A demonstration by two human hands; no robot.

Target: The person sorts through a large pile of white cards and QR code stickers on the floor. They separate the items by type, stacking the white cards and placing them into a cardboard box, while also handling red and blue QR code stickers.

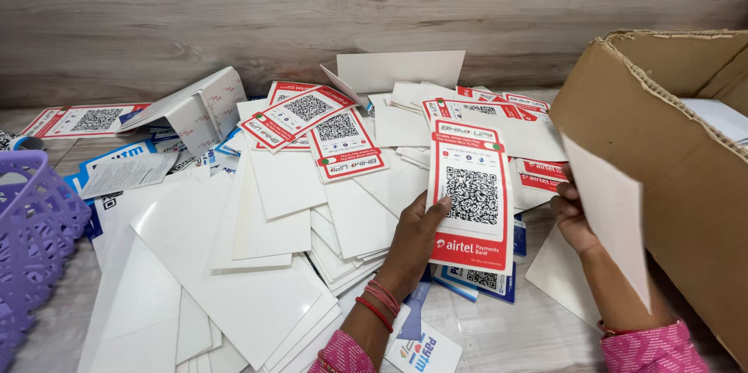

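The left hand [413, 236] grips a red-and-white code card [471, 194] by its left edge, fingers closed, above the pile of cards [273, 217] on the counter [514, 334]. The right hand [573, 213] pinches a blank white card [612, 217] beside the cardboard box [670, 162]. Holding each by the edges best keeps the faces clean.

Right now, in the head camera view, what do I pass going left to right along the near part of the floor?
Purple basket → heap of blank white cards → left hand holding a red-bordered code card → right hand holding a blank white card → cardboard box.
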